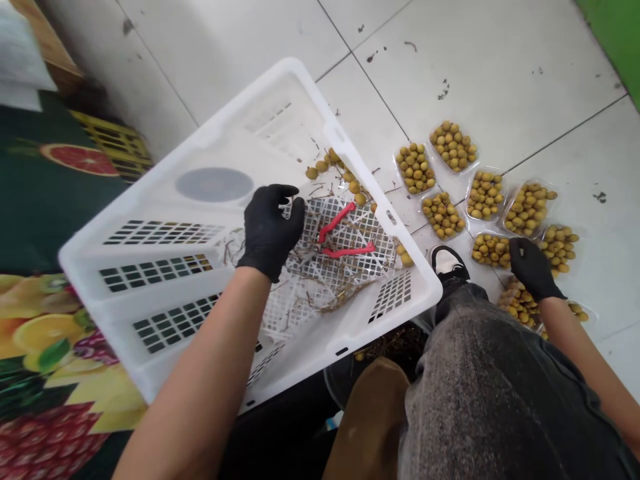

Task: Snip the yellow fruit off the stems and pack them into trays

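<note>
My left hand (273, 230), in a black glove, is over the inside of a white plastic crate (210, 147). Its fingers curl with thumb and forefinger close together; what they hold, if anything, cannot be made out. Beside it, red-handled shears (345, 250) lie on the crate's lattice floor among thin twigs (345, 297). Loose longans (354, 187) are along the crate's far right side. My right hand (535, 267), also black-gloved, is closed at the edge of a clear box of longans (493, 250); its fingertips are hidden.
Several clear boxes of longans (453, 147) stand grouped on the tiled floor (480, 60). My shoe (450, 263) is between them and the crate. A dark bin (395, 347) with twigs is below the crate's near edge. Fruit-printed boxes (55, 333) are at the left.
</note>
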`<action>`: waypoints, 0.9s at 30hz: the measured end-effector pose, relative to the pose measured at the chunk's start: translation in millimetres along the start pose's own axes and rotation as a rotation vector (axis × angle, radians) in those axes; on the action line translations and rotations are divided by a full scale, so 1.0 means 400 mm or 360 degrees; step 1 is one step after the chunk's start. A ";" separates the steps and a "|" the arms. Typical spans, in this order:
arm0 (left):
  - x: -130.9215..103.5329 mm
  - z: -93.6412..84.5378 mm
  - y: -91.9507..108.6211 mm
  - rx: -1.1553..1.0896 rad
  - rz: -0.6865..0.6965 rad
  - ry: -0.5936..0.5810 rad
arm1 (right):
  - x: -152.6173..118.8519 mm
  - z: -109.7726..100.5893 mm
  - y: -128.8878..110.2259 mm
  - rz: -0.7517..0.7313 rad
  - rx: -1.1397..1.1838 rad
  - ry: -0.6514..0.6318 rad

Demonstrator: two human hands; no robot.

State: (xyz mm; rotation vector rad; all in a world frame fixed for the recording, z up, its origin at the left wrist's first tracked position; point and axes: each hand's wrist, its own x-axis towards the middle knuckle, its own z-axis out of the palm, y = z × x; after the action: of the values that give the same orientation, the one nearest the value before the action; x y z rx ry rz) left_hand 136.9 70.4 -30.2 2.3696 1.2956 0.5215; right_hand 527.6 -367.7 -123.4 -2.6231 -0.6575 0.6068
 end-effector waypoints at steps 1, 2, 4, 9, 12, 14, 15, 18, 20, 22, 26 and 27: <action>0.002 0.002 -0.003 -0.0030 -0.0035 0.0001 | -0.004 0.006 -0.005 -0.0031 -0.0199 0.0020; 0.003 0.004 -0.002 -0.0056 -0.0075 0.0004 | -0.008 0.010 -0.009 -0.0055 -0.0281 0.0025; 0.007 0.008 0.009 -0.0064 -0.0136 -0.0015 | -0.014 0.011 -0.018 -0.0074 -0.0333 0.0090; 0.043 0.033 0.080 0.0102 -0.0204 -0.0081 | -0.011 -0.001 -0.095 -0.0291 -0.0113 0.0290; 0.076 0.062 0.130 0.0188 -0.0227 -0.0153 | -0.006 -0.006 -0.193 -0.0456 0.0103 0.0258; 0.092 0.082 0.158 0.0236 -0.0240 -0.0232 | -0.007 -0.007 -0.266 -0.0566 0.0263 0.0229; 0.097 0.091 0.169 0.0251 -0.0261 -0.0260 | -0.009 -0.007 -0.302 -0.0625 0.0347 0.0215; 0.104 0.110 0.180 0.0231 -0.0342 -0.0267 | -0.014 -0.010 -0.401 -0.0789 0.0571 0.0174; 0.106 0.117 0.173 0.0190 -0.0360 -0.0214 | -0.015 -0.015 -0.457 -0.0849 0.0707 0.0115; 0.109 0.122 0.164 0.0183 -0.0374 -0.0167 | -0.012 -0.022 -0.508 -0.0867 0.0883 0.0015; 0.111 0.136 0.165 0.0237 -0.0455 -0.0133 | -0.009 -0.035 -0.603 -0.0832 0.1280 -0.0175; 0.110 0.141 0.168 0.0235 -0.0479 -0.0124 | -0.010 -0.038 -0.624 -0.0816 0.1343 -0.0213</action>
State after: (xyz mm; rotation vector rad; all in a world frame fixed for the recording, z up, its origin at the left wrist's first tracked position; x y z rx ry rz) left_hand 234.7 65.7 -38.9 2.2239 1.6662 0.2477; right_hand 443.1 -168.0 1.1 -1.5724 -0.8387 0.6974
